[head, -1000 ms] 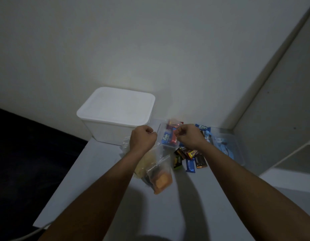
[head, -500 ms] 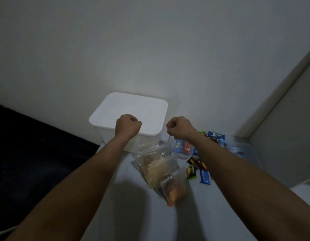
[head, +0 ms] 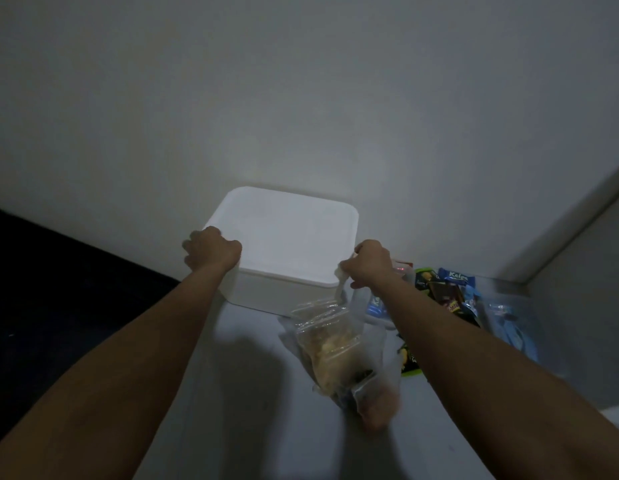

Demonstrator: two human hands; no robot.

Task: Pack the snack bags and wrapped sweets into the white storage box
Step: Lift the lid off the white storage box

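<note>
Change: both hands have moved off the snacks to the box lid.
Left hand [head: 211, 249]: grips lid's 9 o'clock edge.
Right hand [head: 367, 268]: grips 3 o'clock edge.
White storage box [head: 284, 233]: 12 o'clock on desk [head: 245, 393], closed.
Snack bags [head: 336, 348]: 5 o'clock of box, unpacked.
Meaning: lid-opening likely next.

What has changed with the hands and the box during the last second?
Both hands left the snack bags and moved up to the white box. The left hand and right hand now grip its lid edges. Lid remains on; sweets unmoved.
</note>
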